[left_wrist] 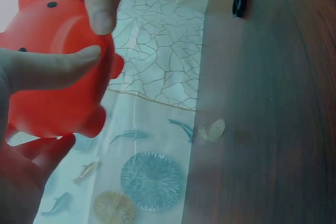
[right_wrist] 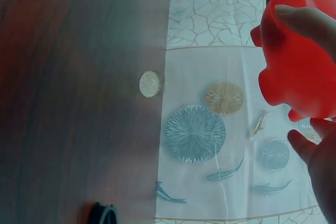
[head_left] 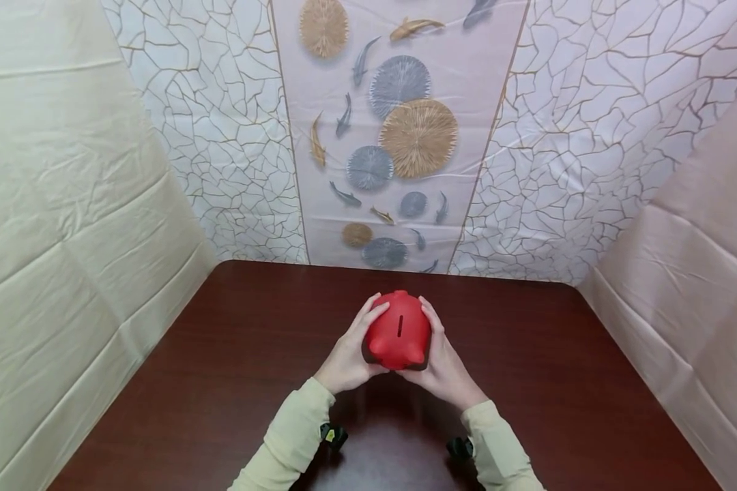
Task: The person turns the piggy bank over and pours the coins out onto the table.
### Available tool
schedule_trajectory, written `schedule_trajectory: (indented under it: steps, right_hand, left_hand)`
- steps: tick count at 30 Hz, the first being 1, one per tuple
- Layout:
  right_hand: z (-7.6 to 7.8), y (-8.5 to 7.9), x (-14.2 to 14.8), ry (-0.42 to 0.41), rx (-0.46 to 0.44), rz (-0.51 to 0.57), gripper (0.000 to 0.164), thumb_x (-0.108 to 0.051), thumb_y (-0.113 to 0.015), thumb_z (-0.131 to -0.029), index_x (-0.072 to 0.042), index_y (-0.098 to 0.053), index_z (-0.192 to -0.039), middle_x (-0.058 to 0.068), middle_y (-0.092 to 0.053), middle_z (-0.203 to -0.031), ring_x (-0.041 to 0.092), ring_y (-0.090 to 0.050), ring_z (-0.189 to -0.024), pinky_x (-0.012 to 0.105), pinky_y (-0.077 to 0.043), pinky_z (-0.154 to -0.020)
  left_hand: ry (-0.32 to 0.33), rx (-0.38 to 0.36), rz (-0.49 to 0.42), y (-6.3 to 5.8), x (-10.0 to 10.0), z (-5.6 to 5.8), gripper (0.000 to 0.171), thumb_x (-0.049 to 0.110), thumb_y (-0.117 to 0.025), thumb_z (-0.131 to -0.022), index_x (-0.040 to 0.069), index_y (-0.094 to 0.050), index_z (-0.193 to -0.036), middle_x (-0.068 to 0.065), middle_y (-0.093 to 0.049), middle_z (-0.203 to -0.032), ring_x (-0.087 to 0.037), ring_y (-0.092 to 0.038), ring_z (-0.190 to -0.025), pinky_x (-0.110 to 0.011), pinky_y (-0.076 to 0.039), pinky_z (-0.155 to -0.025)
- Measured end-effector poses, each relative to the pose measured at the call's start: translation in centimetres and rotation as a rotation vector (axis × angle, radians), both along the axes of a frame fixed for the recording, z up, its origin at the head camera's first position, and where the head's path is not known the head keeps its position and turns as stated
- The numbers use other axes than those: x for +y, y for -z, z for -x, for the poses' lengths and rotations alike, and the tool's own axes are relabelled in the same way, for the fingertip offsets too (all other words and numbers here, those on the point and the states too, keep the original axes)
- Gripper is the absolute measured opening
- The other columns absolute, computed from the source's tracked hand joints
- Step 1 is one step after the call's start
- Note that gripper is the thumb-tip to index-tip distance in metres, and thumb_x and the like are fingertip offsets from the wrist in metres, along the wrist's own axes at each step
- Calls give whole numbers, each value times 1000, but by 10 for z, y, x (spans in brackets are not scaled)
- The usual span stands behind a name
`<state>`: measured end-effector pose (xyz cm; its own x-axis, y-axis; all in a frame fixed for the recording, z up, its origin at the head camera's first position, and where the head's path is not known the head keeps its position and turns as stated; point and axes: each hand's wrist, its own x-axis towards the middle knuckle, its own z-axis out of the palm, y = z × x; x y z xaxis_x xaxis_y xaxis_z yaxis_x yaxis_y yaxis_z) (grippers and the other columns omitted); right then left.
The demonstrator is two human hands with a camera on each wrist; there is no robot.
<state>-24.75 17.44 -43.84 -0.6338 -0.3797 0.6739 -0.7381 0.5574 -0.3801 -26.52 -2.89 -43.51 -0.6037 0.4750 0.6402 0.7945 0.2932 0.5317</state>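
Note:
Raised over the table in front of the person is a red piggy bank point(head_left: 399, 331), its dark coin slot facing up and its ears toward the person. The left hand point(head_left: 354, 351) grips its left side, fingers spread round the body. From the other side the right hand point(head_left: 440, 368) holds it in the same way. Both thumbs lie at the snout end; eyes and one ear of the piggy bank point(left_wrist: 58, 72) show in the left wrist view. A round pale coin point(right_wrist: 149, 84) appears beyond the hands in both wrist views; the head view hides it.
The dark brown wooden table point(head_left: 233, 341) ends at a patterned cloth backdrop point(head_left: 368, 204), with pale cloth walls point(head_left: 67, 239) on both sides. A small black ring-shaped thing point(left_wrist: 240, 2) shows on the table in the wrist views. Black devices point(head_left: 334, 435) sit at the wrists.

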Motion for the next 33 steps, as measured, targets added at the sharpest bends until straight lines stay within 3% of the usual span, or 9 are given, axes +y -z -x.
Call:
schedule_trajectory:
  steps: [7, 13, 20, 22, 25, 30, 33]
  right_hand:
    - [5, -7, 2, 10, 123, 11, 108, -13, -84, -55, -1, -14, -136, 15, -20, -146, 26, -30, -129, 37, -49, -88]
    - [8, -4, 1, -17, 306, 63, 81, -34, -66, -75, 3, -19, -129, 25, -24, -141, 30, -28, -130, 15, -34, -101]
    - [8, -4, -1, -18, 477, 110, 65, -33, -58, -83, 2, -22, -123, 32, -27, -135, 37, -26, -131, 18, -31, -104]
    - [7, -5, -1, -5, 468, 98, 65, -35, -57, -83, 2, -22, -125, 31, -27, -136, 36, -26, -130, 17, -31, -104]
    - [5, -7, 2, 26, 383, 63, 74, -40, -59, -80, 2, -22, -129, 26, -27, -140, 33, -29, -130, 22, -38, -101]
    - [-2, -7, 6, 88, 101, 65, 106, -37, -80, -61, -7, -17, -141, 11, -27, -144, 29, -31, -127, 46, -47, -88]
    - [-7, -5, 7, 121, -56, 104, 115, -29, -85, -55, -17, -13, -144, 5, -27, -144, 29, -31, -126, 52, -45, -87]
  left_hand:
    - [8, 144, -30, -4, 5, 7, 94, 7, -79, -62, 18, -26, -138, -9, -17, -148, -24, -27, -133, -31, -49, -88]
    - [-1, 281, -39, -11, 7, 6, 91, 1, -78, -59, 18, -29, -134, -12, -19, -147, -26, -23, -134, -30, -48, -90]
    - [1, 450, -54, -14, 8, 4, 86, 3, -79, -60, 20, -32, -129, -16, -22, -144, -32, -22, -135, -33, -48, -90]
    - [2, 431, -44, -15, 7, 4, 87, 3, -79, -60, 21, -30, -131, -15, -21, -145, -31, -22, -135, -33, -48, -89]
    - [18, 317, -17, -15, 5, 4, 92, 4, -78, -62, 21, -26, -136, -12, -16, -148, -26, -23, -135, -30, -49, -88]
    - [48, 87, -36, -10, 1, 2, 93, 16, -80, -63, 19, -27, -140, -7, -18, -149, -20, -35, -129, -29, -50, -87]
    - [29, 13, -55, -7, 0, 0, 92, 22, -81, -61, 19, -32, -139, -6, -25, -147, -19, -42, -125, -31, -49, -89]
